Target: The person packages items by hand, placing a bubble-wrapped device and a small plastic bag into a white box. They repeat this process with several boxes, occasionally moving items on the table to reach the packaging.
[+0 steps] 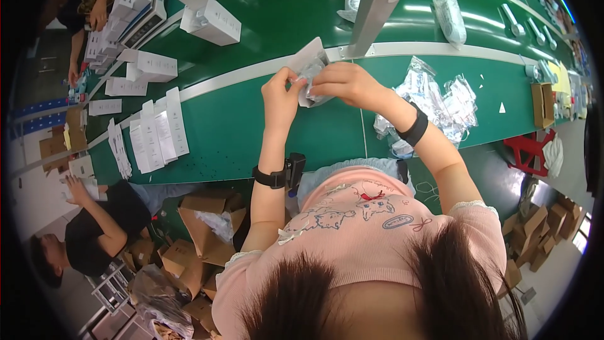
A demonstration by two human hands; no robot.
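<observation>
A green workbench [229, 116] is carrying things. Left of the fingers [332, 76], flat white cartons [167, 135] are lying. Right of the fingers, clear plastic packets [434, 97] are making a messy pile, and a white triangle [502, 108] is lying farther right.

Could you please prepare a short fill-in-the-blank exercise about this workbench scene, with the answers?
1. Of the left hand and right hand, the ____ hand is nearer the bag pile.
2. Both hands are at a box coloured ____.
3. The wristbands are coloured ____.
4. The bench has a ____ top.

Answers: right; white; black; green.
</observation>
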